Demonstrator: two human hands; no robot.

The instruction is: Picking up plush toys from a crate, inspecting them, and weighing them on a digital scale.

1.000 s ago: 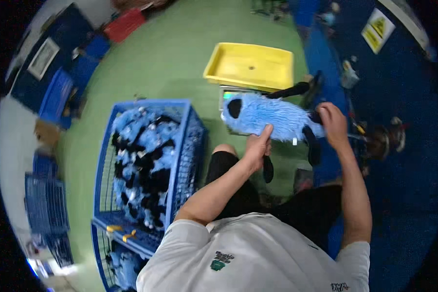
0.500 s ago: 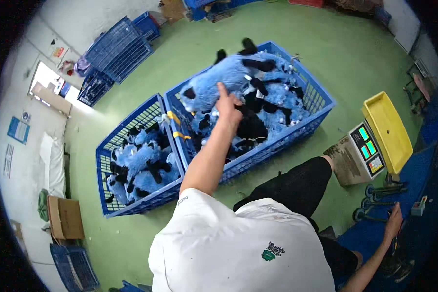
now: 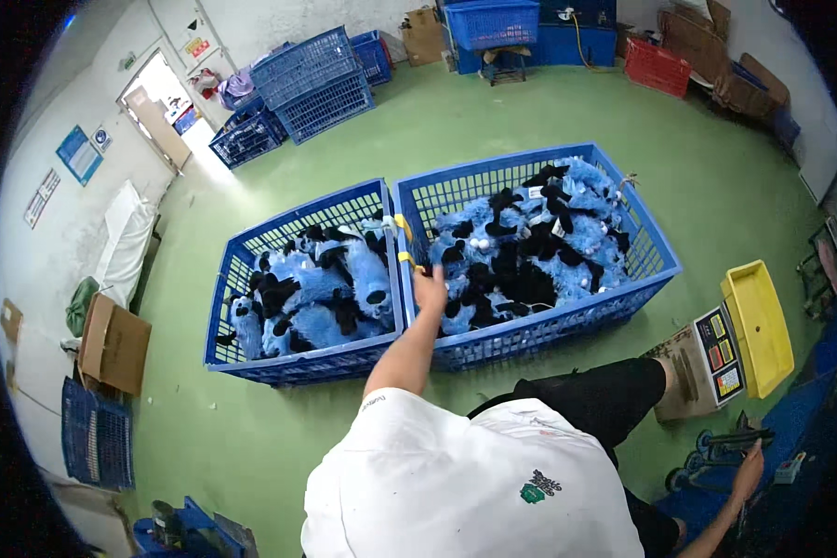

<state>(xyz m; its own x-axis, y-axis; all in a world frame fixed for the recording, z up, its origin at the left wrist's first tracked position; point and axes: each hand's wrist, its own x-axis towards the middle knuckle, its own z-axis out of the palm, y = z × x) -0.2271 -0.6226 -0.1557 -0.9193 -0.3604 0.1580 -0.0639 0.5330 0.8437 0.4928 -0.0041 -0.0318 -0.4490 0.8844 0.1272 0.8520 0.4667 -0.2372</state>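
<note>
My left hand (image 3: 430,289) reaches forward to the near-left wall of the right blue crate (image 3: 553,332), fingers apart and nothing in them. Fluffy blue plush toys (image 3: 577,232) with black limbs fill that crate. Beside it on the left stands another blue crate (image 3: 293,371) with more such toys; one blue plush toy (image 3: 369,272) lies on top at its right side. Yellow ties (image 3: 404,240) join the touching walls. Far to the right, my right hand (image 3: 747,472) is low beside a small dark wheeled frame (image 3: 716,456), its fingers closed; what they hold is too small to tell.
A scale (image 3: 707,363) with a yellow tray (image 3: 758,327) stands at my right knee. Stacked blue crates (image 3: 312,79) are by the far-left wall, near an open doorway (image 3: 163,102). A cardboard box (image 3: 113,344) sits at left, a red crate (image 3: 657,67) at the far right.
A blue plush toy held over the right crate has gone from my left hand; one now lies atop the left crate's pile. That hand has come back toward the shared wall. The view has shifted.
</note>
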